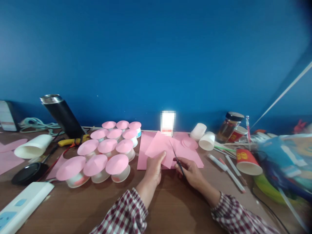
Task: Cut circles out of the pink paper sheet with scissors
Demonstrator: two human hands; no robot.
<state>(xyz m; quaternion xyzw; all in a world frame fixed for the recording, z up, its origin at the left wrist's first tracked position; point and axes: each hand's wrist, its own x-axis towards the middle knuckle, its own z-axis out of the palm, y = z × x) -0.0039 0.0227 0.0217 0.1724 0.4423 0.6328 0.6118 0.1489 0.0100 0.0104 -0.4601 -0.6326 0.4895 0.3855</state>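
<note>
Near the middle of the desk my left hand (155,167) pinches a square of pink paper (159,146), thumb on top. My right hand (190,170) grips black scissors (179,161), whose blades point up and left along the right side of the paper. Larger pink sheets (143,156) lie flat beneath and behind. Round pink pieces (190,142) rest on the right part of those sheets. To the left, several cups topped with pink paper cones (95,165) stand in rows.
White cups (207,141), a red cup (248,162), a jar (229,126) and markers (235,178) are at right. A leaning black flask (63,115), a tipped cup (33,146), a yellow-handled tool (73,141) and a white power strip (24,206) are at left. A blue wall (156,65) stands behind.
</note>
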